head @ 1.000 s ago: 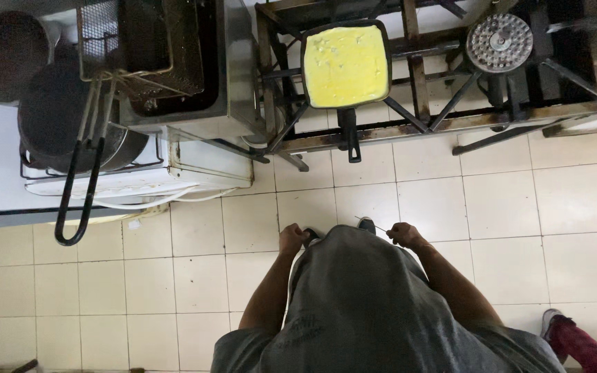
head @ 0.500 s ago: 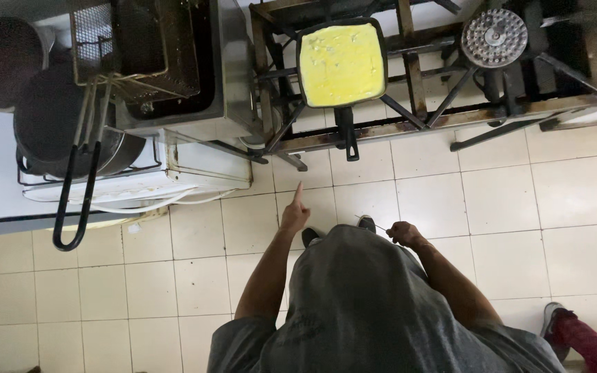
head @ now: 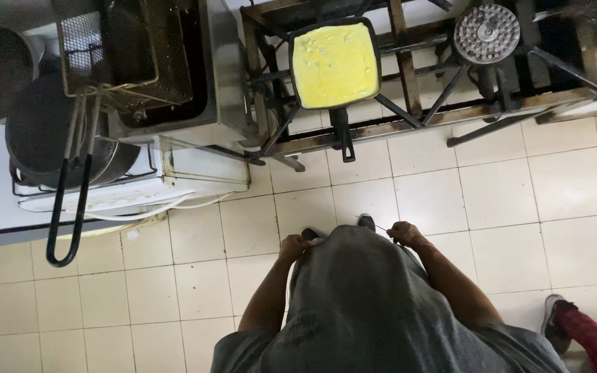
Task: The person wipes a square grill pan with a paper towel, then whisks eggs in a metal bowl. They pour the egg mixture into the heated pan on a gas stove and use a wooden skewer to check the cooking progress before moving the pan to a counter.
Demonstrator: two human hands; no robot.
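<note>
Head view:
Apron: grey cloth (head: pixel 367 297) hanging down the person's front, filling the lower centre of the frame, its top edge pulled between both hands.
Left hand: (head: pixel 293 247) fingers closed on the apron's left edge, at lower centre-left.
Right hand: (head: pixel 405 233) curled around the apron's right edge and a thin string (head: pixel 381 226); how tight the grip is cannot be told.
Pan: square black pan (head: pixel 335 65) of yellow egg on the stove (head: pixel 450 117), upper centre, well apart from both hands.
Fryer basket: wire basket (head: pixel 105 55) at upper left, long handle hanging down.
Floor: pale tiles (head: pixel 506 200).
</note>
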